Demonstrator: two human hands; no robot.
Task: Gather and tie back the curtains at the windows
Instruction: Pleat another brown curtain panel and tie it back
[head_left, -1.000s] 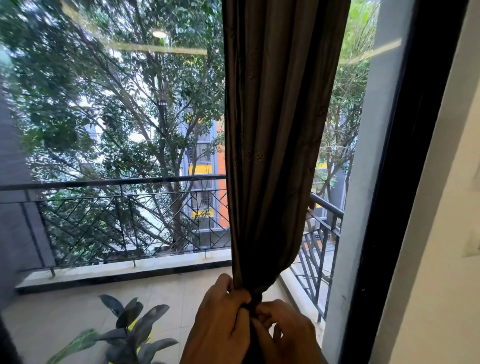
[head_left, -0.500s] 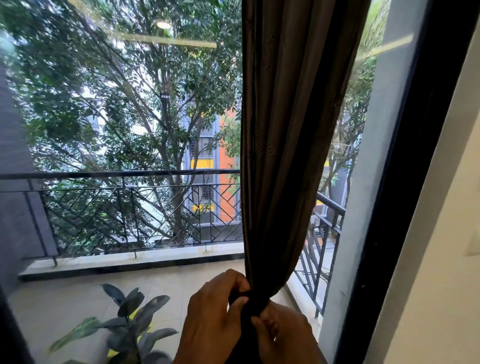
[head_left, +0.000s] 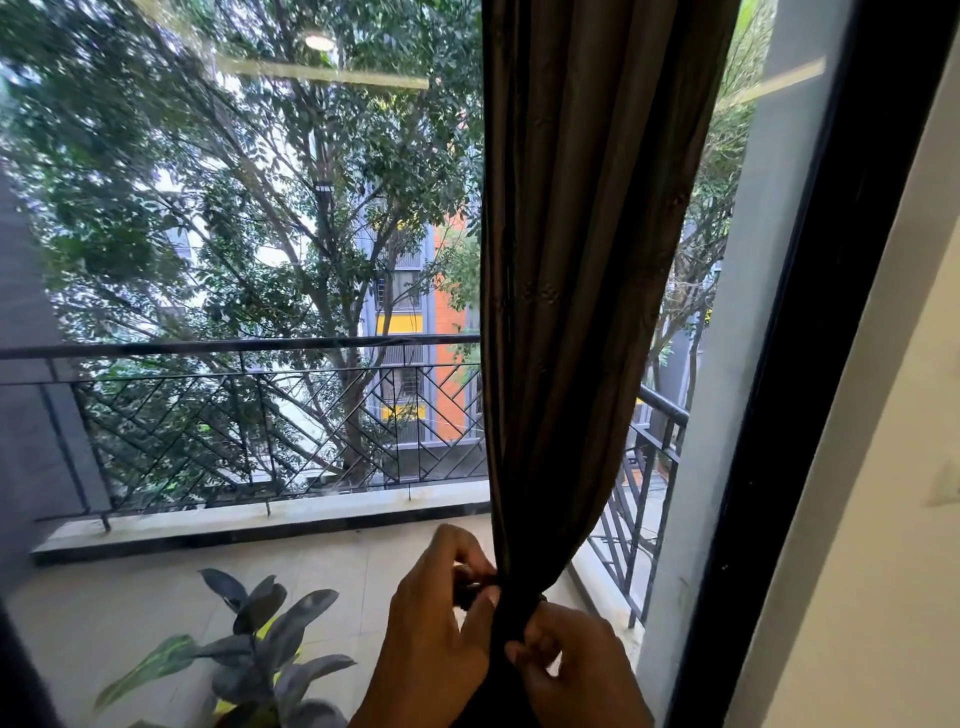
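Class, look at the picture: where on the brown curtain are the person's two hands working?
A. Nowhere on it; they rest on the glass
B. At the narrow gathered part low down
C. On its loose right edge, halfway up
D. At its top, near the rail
B: the left hand and right hand pinch the brown curtain where it narrows into a bunch low down.

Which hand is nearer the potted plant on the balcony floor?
The left. The left hand grips the gathered brown curtain from its left side, next to the potted plant; the right hand holds the curtain from its right side, farther away.
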